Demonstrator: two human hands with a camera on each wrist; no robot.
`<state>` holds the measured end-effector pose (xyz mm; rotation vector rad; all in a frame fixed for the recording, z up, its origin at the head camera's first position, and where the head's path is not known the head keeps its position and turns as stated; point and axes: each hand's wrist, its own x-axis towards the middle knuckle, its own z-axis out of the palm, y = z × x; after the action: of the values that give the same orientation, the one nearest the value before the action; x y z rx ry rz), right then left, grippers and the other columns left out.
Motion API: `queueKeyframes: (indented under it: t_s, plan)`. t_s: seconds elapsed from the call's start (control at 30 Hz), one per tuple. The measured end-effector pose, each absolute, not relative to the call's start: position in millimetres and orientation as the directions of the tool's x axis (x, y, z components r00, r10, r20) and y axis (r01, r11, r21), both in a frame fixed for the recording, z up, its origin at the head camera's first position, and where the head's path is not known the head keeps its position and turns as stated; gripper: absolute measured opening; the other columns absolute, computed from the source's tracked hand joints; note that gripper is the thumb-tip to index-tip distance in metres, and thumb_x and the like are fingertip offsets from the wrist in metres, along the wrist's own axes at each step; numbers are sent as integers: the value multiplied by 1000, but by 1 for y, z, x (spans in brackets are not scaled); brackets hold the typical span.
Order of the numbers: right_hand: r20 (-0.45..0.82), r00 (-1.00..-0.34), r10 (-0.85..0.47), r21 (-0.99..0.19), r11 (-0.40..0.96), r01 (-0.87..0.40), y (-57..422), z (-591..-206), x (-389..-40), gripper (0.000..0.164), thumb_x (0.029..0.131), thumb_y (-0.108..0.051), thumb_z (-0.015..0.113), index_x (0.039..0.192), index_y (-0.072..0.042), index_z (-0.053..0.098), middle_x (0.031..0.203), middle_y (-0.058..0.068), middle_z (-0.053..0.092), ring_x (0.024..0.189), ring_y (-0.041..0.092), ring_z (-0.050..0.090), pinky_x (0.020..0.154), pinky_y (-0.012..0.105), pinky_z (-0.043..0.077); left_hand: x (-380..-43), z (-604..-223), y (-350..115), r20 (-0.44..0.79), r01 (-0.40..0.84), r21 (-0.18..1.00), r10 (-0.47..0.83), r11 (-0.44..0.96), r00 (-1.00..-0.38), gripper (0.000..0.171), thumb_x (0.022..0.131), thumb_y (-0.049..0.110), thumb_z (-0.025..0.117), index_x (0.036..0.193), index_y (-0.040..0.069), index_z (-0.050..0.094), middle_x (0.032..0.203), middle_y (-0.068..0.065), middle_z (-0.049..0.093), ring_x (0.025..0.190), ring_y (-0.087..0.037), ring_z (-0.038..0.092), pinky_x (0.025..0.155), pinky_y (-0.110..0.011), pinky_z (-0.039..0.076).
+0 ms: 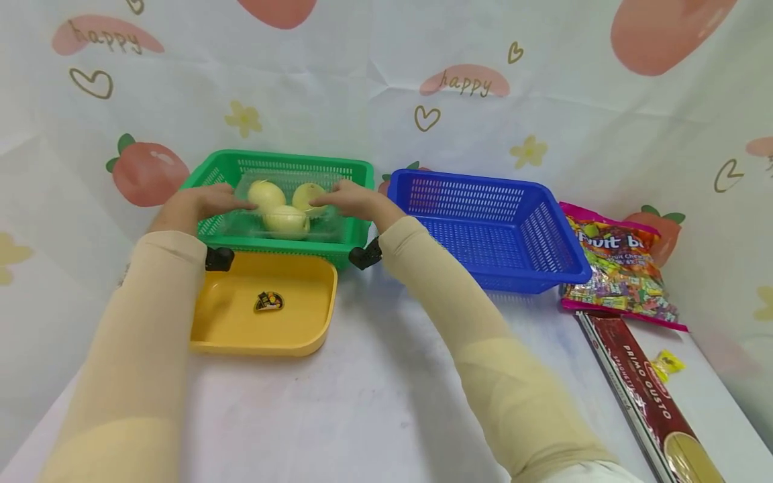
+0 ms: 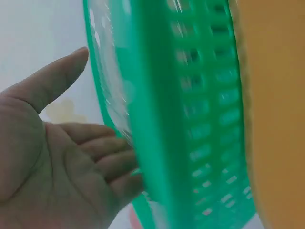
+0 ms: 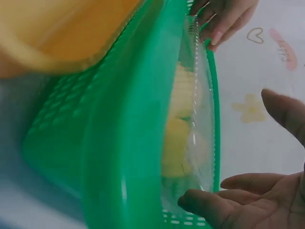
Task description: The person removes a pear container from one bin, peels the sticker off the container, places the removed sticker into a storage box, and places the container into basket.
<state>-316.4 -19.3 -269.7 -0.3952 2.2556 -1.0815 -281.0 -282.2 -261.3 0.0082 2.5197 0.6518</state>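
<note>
A clear plastic container point(image 1: 329, 227) sits in the green basket point(image 1: 290, 247), with three round pale-yellow fruits point(image 1: 286, 221) inside it. At its left end is my left hand point(image 1: 213, 198); the left wrist view shows that hand's fingers fairly straight and the thumb held apart, fingertips at the basket's rim. Over the right end reaches my right hand point(image 1: 357, 199). In the right wrist view its thumb is spread away from the fingers, which lie beside the container's edge. Neither hand is curled round the container. Part of the fruit shows only through the plastic.
A yellow tray point(image 1: 241, 332) with a small dark sticker stands before the green basket. To the right are a blue basket point(image 1: 501, 268), a candy bag point(image 1: 616, 268), a spaghetti pack point(image 1: 649, 396) and a small yellow-wrapped candy point(image 1: 667, 363). A printed cloth point(image 1: 386, 87) hangs behind.
</note>
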Motion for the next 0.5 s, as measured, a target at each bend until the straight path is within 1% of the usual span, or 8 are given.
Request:
queueKeyframes:
  t_s: [0.1,0.13,0.27,0.33,0.4,0.5]
  plan:
    - [-377,-767,-519,-779,625,-40,-4,-265,-315,76,91,-42,54,150,-14,15,157,0,13,141,20,25,114,36,29,-281,-258,-271,-418,-53,437,150,898,-896,88,96,43,39,142,-11,-13,147,-36,-13,136,-53,-9,109,-66,6]
    - [-371,-762,-531,-783,620,-51,2,-263,-314,76,92,-42,53,151,-16,13,158,-2,9,143,18,21,115,36,27,-280,-257,-268,-385,-19,424,161,905,-909,87,96,41,39,142,-11,-12,147,-36,-11,136,-52,-9,109,-66,6]
    - [-329,-734,-594,-793,596,-127,27,-255,-304,72,93,-41,53,150,-22,14,158,-4,11,143,16,21,116,36,26,-272,-254,-260,-262,80,360,183,930,-948,82,96,36,42,144,-11,-5,146,-38,-10,135,-53,-9,108,-68,3]
    - [-313,-729,-609,-778,604,-170,41,-252,-297,74,91,-43,54,150,-26,14,158,-5,12,144,16,19,116,38,24,-263,-253,-258,-218,110,321,187,941,-958,82,96,37,44,145,-10,-2,146,-39,-13,134,-54,-9,107,-69,1]
    - [-301,-733,-610,-767,611,-195,54,-249,-288,75,90,-45,56,150,-30,14,157,-5,13,144,16,16,117,40,22,-250,-251,-255,-185,142,289,200,947,-962,82,95,38,47,146,-9,3,145,-40,-13,133,-57,-6,105,-71,1]
    - [-282,-749,-599,-756,620,-211,74,-246,-277,77,88,-45,58,150,-31,14,157,-2,15,145,18,15,117,44,21,-228,-248,-245,-157,204,250,247,947,-956,82,94,39,50,146,-8,8,145,-40,-10,132,-59,-4,104,-72,2]
